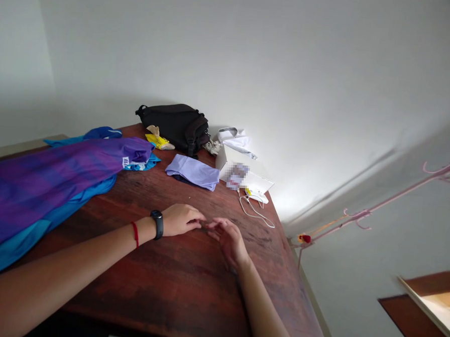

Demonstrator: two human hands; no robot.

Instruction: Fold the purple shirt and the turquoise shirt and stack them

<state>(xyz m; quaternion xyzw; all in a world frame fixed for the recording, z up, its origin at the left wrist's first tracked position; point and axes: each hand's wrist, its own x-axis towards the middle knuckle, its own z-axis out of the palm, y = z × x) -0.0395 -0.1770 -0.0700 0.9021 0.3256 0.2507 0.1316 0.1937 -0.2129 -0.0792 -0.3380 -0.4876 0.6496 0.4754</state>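
Note:
My left hand [180,219] hovers over the dark red wooden table [158,285], a black watch [156,224] and a red string bracelet [135,234] on its wrist. Its fingers are loosely curved, and I see nothing held in them. Facing it from the right is my right hand [232,240], fingers partly bent and apart, likewise with no object visible. The fingertips of both hands nearly meet; whether they touch I cannot tell. Beyond them lies a folded lavender cloth [193,171] with a dark layer beneath it.
A purple and blue jersey [66,173] spreads over the table's left side. At the back are a black bag [170,123], a yellow item [159,141], a white box [256,180], a white cloth [234,138] and a white cable [256,215]. A pink hook stand [337,229] is on the right.

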